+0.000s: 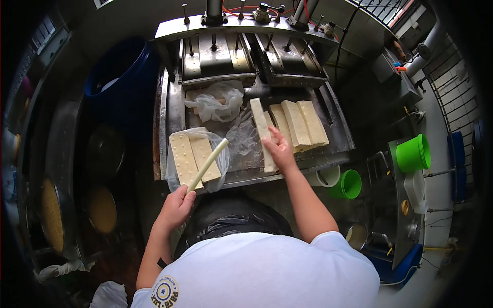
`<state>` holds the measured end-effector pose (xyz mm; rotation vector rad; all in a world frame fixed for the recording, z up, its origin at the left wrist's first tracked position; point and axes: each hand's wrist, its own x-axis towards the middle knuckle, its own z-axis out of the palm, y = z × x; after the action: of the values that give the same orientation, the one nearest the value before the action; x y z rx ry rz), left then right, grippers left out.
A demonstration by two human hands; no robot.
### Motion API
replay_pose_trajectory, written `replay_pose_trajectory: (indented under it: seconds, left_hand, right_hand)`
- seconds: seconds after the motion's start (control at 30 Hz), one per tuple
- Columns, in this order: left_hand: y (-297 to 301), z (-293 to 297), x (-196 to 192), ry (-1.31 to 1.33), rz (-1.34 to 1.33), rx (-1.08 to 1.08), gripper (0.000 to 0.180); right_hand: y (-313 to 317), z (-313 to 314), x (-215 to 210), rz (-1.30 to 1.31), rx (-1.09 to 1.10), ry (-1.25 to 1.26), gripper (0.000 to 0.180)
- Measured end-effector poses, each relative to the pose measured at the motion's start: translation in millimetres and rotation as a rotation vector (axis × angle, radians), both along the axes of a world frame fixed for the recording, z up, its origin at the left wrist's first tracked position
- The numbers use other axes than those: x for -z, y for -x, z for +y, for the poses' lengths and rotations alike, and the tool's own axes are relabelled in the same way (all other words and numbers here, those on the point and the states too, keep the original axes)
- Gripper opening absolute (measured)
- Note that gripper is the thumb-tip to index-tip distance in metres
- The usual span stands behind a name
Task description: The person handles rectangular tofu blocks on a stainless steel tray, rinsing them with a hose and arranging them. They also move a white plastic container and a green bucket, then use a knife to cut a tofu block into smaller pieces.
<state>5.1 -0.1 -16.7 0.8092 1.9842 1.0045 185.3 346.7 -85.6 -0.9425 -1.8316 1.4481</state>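
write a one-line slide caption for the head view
Left hand holding a pale stick, right hand at a long cream block on a metal table.

Round logo (164,291) with lettering (175,298), white shirt (272,272).

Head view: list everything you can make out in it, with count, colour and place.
Long rectangular slabs: about seven, cream, two table front left, others right
Thin straight rod: one, pale green, left hand
Thin plastic bags: at least two, translucent, table left
Flat metal table: one, grey, centre
Rectangular metal plates: two, silver, table back
Round plastic buckets: three, two green, one white, right
Large round drum: one, blue, upper left
T-shirt: one, white, bottom
Left hand: one, bare, around the rod
Right hand: one, bare, at a slab
Dark edges: unclear
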Motion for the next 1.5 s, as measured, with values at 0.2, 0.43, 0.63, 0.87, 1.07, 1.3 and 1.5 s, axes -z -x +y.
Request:
replay_pose_trajectory:
  seconds: [0.2,0.43,0.63,0.87,1.07,1.3,1.5]
  left_hand:
    - [4,-5,14,-0.077,0.041,-0.087,0.031]
    - [22,-37,16,0.000,0.104,-0.152,0.031]
    - [39,-118,52,0.144,0.024,-0.379,0.036]
    - [25,-149,22,0.171,-0.347,-0.153,0.032]
    - [27,-162,27,0.045,-0.411,-0.220,0.027]
    - [51,-157,18,0.079,-0.411,-0.149,0.026]
    - [63,-110,8,0.080,-0.305,0.028,0.029]
  right_hand:
    - [27,-17,-92,-0.093,0.114,-0.902,0.016]
    - [58,-103,29,-0.314,-0.461,-0.420,0.031]
    - [113,-147,64,-0.592,-0.446,-0.445,0.067]
    - [153,-133,89,-0.607,-0.347,-0.186,0.087]
    - [121,-165,109,-0.726,-0.259,-0.076,0.084]
    - [138,-121,94,-0.269,-0.404,0.978,0.057]
    - [120,-118,70,-0.278,-0.363,0.811,0.047]
